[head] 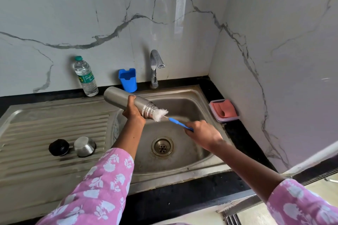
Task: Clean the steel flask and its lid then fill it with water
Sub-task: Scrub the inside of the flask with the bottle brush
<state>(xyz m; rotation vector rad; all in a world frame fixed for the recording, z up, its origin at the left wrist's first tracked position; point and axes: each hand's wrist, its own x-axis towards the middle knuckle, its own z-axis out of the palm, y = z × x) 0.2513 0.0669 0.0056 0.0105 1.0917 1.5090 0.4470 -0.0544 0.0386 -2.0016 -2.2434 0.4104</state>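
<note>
Ribbed steel draining board (54, 120), at far left, joined to the sink. On it stand a black lid (58, 147) and, just beside it on the right, a steel cup (84, 146) turned mouth down; the two are close, but contact between them cannot be told.

Behind the board, against the marble wall (109, 5), a clear plastic water bottle (86, 76) with a green cap stands upright on the black desk (182, 193). To its right is a blue plastic holder (128, 80), also upright.

The flask (128, 101) is held in the air over the left edge of the sink (182, 104), tilted, base up and to the left, open mouth down and to the right. The left hand (134, 110) grips it from below near mid-body, fingers curled round the far side, thumb on the upper side.

A chrome tap (155, 68) rises behind the basin; no water shows at its spout.

A brush (172, 119) with a blue handle enters the flask mouth; white bristles (161, 114) bulge at the rim. The right hand (203, 133) is closed round the handle's lower end, above the basin. The round drain (162, 146) lies below, between the forearms. Both sleeves are pink with a white floral print.

At right, on the desk near the corner, a shallow clear tray (214, 113) holds a pink cloth (225, 109).
</note>
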